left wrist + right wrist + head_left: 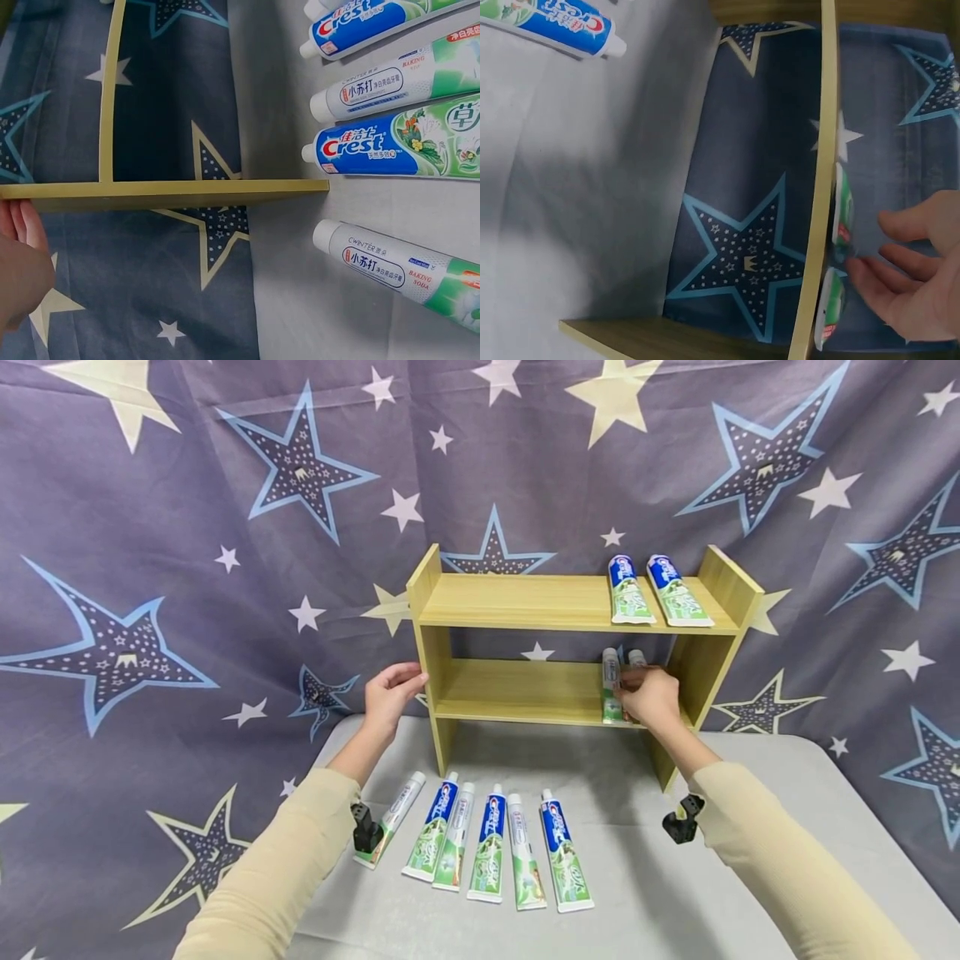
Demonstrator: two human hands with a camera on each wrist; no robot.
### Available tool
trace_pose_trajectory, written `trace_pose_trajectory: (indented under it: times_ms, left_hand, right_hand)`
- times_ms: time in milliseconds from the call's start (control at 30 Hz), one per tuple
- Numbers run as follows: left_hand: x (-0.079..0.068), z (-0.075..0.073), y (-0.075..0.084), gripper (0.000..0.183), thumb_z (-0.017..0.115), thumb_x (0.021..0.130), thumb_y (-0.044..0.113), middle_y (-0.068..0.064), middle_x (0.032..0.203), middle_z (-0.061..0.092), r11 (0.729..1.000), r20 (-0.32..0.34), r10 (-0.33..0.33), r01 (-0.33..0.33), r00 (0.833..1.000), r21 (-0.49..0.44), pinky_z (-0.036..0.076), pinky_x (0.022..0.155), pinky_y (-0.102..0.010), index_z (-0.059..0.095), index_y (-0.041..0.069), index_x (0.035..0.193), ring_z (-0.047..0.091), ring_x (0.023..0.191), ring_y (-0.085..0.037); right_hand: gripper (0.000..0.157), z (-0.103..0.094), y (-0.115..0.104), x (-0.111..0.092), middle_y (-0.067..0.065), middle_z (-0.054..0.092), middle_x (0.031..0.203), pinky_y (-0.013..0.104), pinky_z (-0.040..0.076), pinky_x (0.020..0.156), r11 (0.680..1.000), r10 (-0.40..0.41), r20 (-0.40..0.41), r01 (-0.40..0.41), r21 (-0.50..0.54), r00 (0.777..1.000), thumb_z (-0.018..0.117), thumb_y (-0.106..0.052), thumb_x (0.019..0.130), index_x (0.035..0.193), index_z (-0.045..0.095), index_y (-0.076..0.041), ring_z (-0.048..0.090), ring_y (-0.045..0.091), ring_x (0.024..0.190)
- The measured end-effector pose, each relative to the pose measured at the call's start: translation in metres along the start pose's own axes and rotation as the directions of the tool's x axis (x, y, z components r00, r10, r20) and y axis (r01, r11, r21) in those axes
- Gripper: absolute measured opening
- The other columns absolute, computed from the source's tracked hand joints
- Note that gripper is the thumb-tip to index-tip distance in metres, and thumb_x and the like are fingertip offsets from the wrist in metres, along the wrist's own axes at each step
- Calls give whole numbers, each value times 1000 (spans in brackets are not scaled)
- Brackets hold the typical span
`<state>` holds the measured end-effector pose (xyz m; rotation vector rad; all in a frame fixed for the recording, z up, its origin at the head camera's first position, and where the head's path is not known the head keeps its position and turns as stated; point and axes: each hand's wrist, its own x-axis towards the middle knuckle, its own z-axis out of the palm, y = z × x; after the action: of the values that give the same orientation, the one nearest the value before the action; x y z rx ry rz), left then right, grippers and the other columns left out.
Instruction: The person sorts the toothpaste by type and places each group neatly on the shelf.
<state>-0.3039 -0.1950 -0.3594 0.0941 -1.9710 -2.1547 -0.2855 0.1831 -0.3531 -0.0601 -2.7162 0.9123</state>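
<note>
A two-tier wooden shelf stands at the back of the table. My left hand rests its fingers against the shelf's left side panel. Inside the lower tier, toward its right end, is my right hand. Two white-and-green toothpaste tubes lie there side by side, the left tube and the right tube, their flat ends near the front edge. In the right wrist view the right hand's fingers are spread just above them, with nothing between thumb and fingers. Its palm partly covers the right tube in the head view.
On the top tier, at the right, lie two blue-and-green Crest toothpaste tubes. Several more tubes lie in a row on the grey tablecloth before the shelf, Crest ones alternating with white-and-green ones. A star-patterned curtain hangs behind.
</note>
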Motion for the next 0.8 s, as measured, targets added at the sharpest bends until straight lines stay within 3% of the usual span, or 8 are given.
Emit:
trace_pose_trajectory:
  times_ms: [133,300,433,600,800]
  left_hand:
    - [0,0,0,21,71,84,4,16,75,68,1000,-2,-5,5,1000,9,60,84,-22,65,1,104,66,73,1]
    - [0,0,0,24,72,83,4,16,76,67,1000,-5,-8,8,1000,13,55,99,-36,65,1,106,66,74,1]
    - [0,0,0,22,72,83,4,16,76,67,1000,-9,-7,7,1000,20,57,94,-31,65,2,105,66,74,1]
    - [-1,1,1,22,72,83,4,16,75,67,1000,-7,-1,1,1000,22,58,76,-14,65,2,104,66,73,1]
    - [-2,1,2,29,71,84,4,17,74,67,1000,-3,-2,2,1000,27,59,78,-17,64,-3,110,65,73,2]
  right_hand:
    - [33,-5,0,-12,20,70,110,48,49,99,999,5,4,-5,34,1000,64,-14,85,113,67,3,66,35,104]
    - [31,-6,2,-31,22,71,107,45,57,82,997,-45,-13,45,61,999,67,-12,86,113,67,4,70,36,94]
    - [29,0,6,-47,22,72,103,44,58,77,994,-80,-40,82,76,996,68,-11,85,110,67,3,70,35,90]
    - [28,11,9,-68,20,73,100,44,58,77,990,-94,-52,99,104,994,70,-11,84,109,68,1,71,34,87]
    - [28,32,13,-93,21,72,103,44,60,79,986,-87,-12,88,142,996,72,-11,84,110,68,0,71,34,89]
